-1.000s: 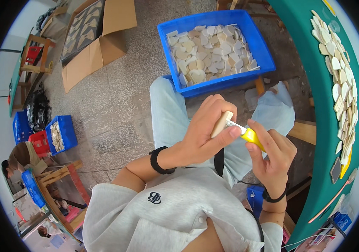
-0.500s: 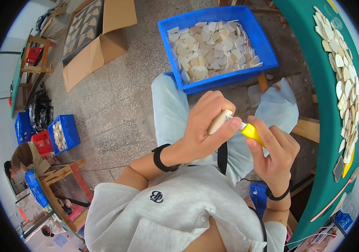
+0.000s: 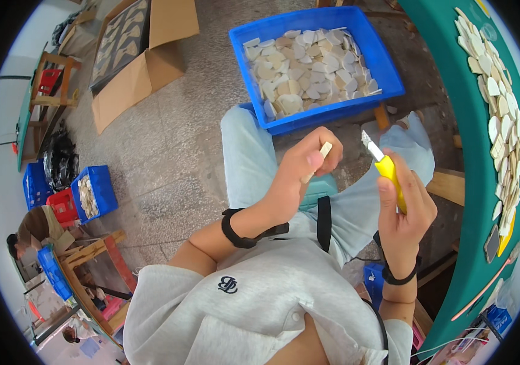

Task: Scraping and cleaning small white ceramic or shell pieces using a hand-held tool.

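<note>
My left hand (image 3: pixel 295 173) is closed on a flat cream-coloured piece (image 3: pixel 326 149), which shows edge-on between thumb and fingers. Its full outline is hidden by the hand. In my right hand (image 3: pixel 407 222) is a yellow-handled craft knife (image 3: pixel 388 170), tilted with its pale metal tip pointing up and left. Whitish residue seems to cover the tip. Knife and piece are apart, with both hands held above my lap. Past my knees stands a blue bin (image 3: pixel 333 115), filled with many similar flat cream and white pieces (image 3: pixel 309 67).
To the right, a green-topped table (image 3: pixel 436 55) carries a long row of pale pieces (image 3: pixel 503 128) and a phone-like dark object (image 3: pixel 491 243). An open cardboard box (image 3: pixel 123 91) lies at the far left. A smaller blue bin (image 3: pixel 105 188) and a person (image 3: pixel 38 228) are farther left.
My hands have moved apart. The knife tip has left the piece and swung upward, while the left hand has turned the piece edge-on.
</note>
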